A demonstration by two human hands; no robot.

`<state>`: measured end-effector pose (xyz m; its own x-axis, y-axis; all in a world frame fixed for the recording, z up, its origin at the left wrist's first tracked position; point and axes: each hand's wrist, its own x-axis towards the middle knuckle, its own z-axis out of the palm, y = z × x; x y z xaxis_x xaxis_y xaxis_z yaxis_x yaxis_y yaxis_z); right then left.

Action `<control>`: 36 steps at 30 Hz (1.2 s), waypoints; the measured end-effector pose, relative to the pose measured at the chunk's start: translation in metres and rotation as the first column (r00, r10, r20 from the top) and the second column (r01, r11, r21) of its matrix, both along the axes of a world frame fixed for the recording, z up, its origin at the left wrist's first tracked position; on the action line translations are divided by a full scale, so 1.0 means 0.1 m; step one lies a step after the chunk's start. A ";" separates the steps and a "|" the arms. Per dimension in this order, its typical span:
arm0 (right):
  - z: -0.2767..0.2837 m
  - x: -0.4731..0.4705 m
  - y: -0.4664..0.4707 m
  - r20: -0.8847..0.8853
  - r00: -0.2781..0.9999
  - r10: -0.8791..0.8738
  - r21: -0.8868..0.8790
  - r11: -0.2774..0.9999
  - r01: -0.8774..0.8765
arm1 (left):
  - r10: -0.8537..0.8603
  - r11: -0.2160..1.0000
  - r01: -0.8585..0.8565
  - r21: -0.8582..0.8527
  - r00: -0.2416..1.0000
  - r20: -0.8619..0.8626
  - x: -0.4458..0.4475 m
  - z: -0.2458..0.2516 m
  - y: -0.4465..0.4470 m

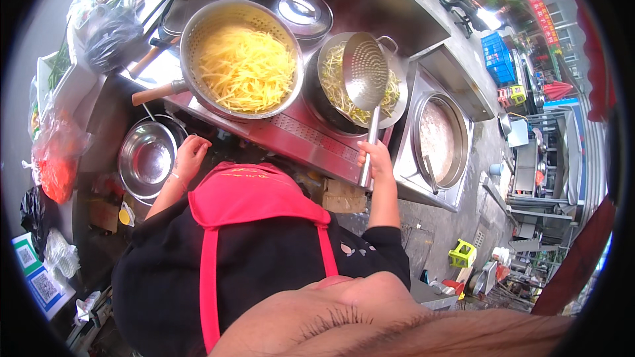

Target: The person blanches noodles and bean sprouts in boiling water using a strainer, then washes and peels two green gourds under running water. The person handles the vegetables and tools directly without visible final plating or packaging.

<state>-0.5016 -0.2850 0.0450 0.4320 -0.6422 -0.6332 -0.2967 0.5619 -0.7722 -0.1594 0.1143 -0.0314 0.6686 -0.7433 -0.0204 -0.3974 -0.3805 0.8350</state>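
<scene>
My right hand [378,158] grips the metal handle of a perforated steel skimmer [366,67]. The skimmer's bowl lies over a wok [325,42] of bean sprouts [333,72] and hides part of them. To its left, a steel colander [187,59] with a wooden handle holds a heap of shredded yellow potato [248,69]. My left hand [191,158] is held below the colander's handle, its fingers curled in and nothing visible in them. Close beside it are steel bowls [147,158], one inside another.
Right of the wok, a large round pot [421,109] holds pale, frothy liquid, with a utensil handle at its rim. A lidded steel pot [302,15] stands behind. Plastic bags [109,34] line the left side. Farther right are a blue crate [497,58], a yellow-green stool [462,254] and seated people.
</scene>
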 end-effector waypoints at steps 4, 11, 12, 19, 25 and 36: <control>-0.30 0.11 -0.15 0.010 0.998 -0.058 -0.063 0.996 0.059 | 0.016 1.000 -0.016 0.022 1.000 -0.008 0.04 -0.03 0.04; -0.40 0.19 -0.40 -0.073 0.994 -0.080 -0.117 0.991 0.071 | -0.005 0.998 0.003 0.057 0.999 0.035 0.04 -0.07 0.12; -0.38 0.19 -0.44 -0.029 0.997 -0.069 -0.142 0.988 0.064 | -0.006 0.998 0.003 0.070 0.999 0.035 0.03 -0.07 0.12; -0.03 -0.13 -0.94 -0.056 0.993 -0.107 -0.384 0.920 0.078 | 0.056 0.995 -0.063 0.072 0.993 0.099 0.06 -0.10 0.30; -0.09 -0.50 -1.32 -0.288 0.944 -0.161 -0.434 0.901 0.022 | 0.095 0.990 -0.107 0.096 0.988 0.121 0.01 -0.17 0.42; -0.71 -0.36 -0.95 0.559 0.560 -0.611 0.804 0.566 -0.185 | 0.093 0.978 -0.107 0.181 0.992 0.082 -0.07 -0.13 0.47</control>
<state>-0.5378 -0.3801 -0.0255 0.8720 -0.2769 -0.4037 0.3537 0.9265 0.1284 -0.1665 0.1618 -0.0445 0.7441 -0.6606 -0.0996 -0.4068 -0.5663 0.7168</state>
